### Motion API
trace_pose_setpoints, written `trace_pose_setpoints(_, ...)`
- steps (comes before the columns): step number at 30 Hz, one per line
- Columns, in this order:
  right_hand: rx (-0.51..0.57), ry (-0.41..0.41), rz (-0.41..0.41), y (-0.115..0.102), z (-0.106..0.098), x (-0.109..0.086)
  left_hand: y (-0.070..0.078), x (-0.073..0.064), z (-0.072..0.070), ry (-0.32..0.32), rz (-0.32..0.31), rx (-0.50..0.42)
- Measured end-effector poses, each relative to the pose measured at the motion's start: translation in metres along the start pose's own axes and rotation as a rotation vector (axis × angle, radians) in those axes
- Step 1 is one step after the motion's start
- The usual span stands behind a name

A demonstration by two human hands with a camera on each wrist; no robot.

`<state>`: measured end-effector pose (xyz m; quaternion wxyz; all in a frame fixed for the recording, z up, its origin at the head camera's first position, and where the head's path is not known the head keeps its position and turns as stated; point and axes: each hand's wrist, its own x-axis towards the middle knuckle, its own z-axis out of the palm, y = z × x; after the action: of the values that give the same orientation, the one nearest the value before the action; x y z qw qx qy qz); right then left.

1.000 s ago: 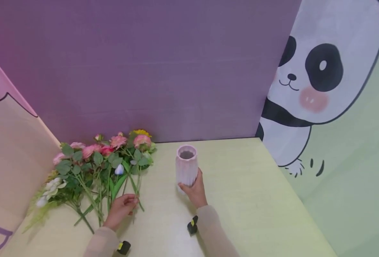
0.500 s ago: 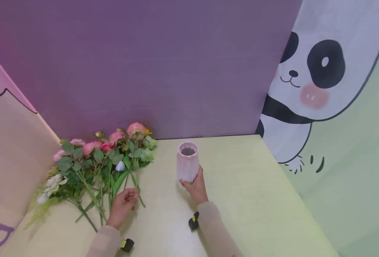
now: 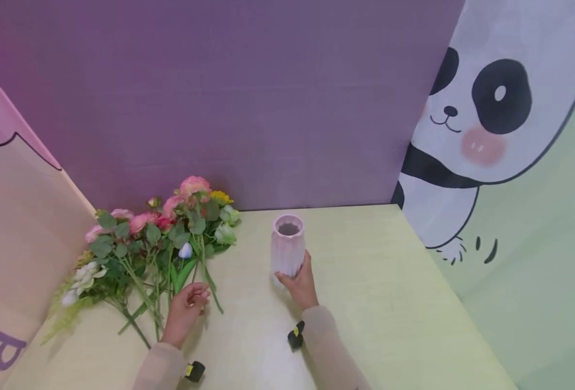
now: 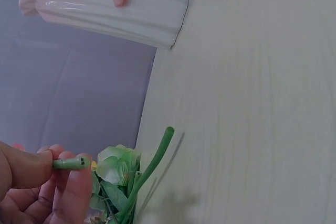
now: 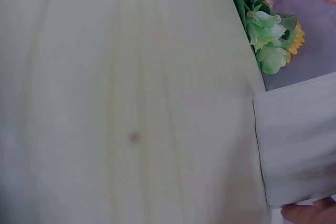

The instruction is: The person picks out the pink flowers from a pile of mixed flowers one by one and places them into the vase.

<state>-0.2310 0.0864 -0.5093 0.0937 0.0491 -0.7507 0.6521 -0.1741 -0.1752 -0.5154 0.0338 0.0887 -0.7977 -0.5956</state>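
My left hand (image 3: 187, 311) pinches the lower end of a green stem (image 4: 72, 162) between thumb and fingers. Following that stem up leads to a large pink flower (image 3: 194, 186) with green leaves, above the other blooms. Upright on the table stands a ribbed pale pink vase (image 3: 288, 250) with a scalloped mouth. Low on the vase's right side, my right hand (image 3: 301, 286) grips it with the thumb across the front. In the right wrist view only a finger (image 5: 304, 214) shows beside the vase's base (image 5: 299, 140); most of that hand is hidden.
A pile of artificial flowers lies at the table's left: a white-blue tulip (image 3: 186, 251), pale green blooms (image 3: 225, 234), a yellow flower (image 3: 221, 197), white blossoms (image 3: 86, 275). A purple wall (image 3: 267, 108) borders the pale table (image 3: 389, 303) at the back; a panda-printed wall (image 3: 487, 146) stands right.
The pink flower in my left hand has risen and swung left, uncovering the yellow flower behind it. The right hand still grips the vase. The head view has shifted slightly.
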Motion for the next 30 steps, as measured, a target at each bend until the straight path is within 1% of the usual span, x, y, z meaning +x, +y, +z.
trace_pose_setpoints(2, -0.001, 0.002, -0.004, -0.002, 0.0, -0.001, -0.001, 0.0, 0.001, 0.016, 0.012, -0.002)
trace_pose_setpoints(5, 0.025, 0.004, 0.002, -0.002, 0.0, 0.0, -0.002, 0.0, 0.002, 0.042, 0.037, 0.003)
trace_pose_setpoints(7, 0.032, 0.009, -0.001, 0.007, 0.001, 0.003, -0.002, 0.0, 0.003, 0.057, 0.052, 0.003)
trace_pose_setpoints(10, 0.042, 0.005, 0.004, 0.007, 0.001, 0.003, -0.003, -0.001, 0.003, 0.071, 0.064, 0.007)
trace_pose_setpoints(12, 0.032, -0.001, 0.001, 0.006, 0.002, 0.002, -0.003, -0.001, 0.004, 0.082, 0.069, 0.014)
trace_pose_setpoints(14, 0.035, -0.012, 0.013, -0.005, 0.001, -0.001, -0.004, -0.001, 0.004, 0.097, 0.075, 0.025)
trace_pose_setpoints(15, 0.031, -0.014, 0.012, -0.006, 0.001, -0.002, -0.004, -0.002, 0.005, 0.107, 0.075, 0.032)
trace_pose_setpoints(19, 0.028, -0.008, 0.003, -0.004, 0.002, -0.001, -0.003, -0.001, 0.009, 0.152, 0.109, 0.041)
trace_pose_setpoints(22, 0.027, 0.005, -0.006, 0.006, 0.003, 0.003, -0.002, 0.0, 0.011, 0.172, 0.131, 0.035)
trace_pose_setpoints(24, 0.019, 0.015, -0.007, 0.015, 0.004, 0.007, -0.001, 0.001, 0.012, 0.176, 0.134, 0.026)
trace_pose_setpoints(27, 0.001, 0.025, -0.012, 0.029, 0.004, 0.011, 0.001, 0.0, 0.013, 0.172, 0.13, 0.024)
trace_pose_setpoints(30, -0.002, 0.037, -0.004, 0.033, 0.003, 0.009, 0.003, -0.003, 0.014, 0.156, 0.124, 0.028)
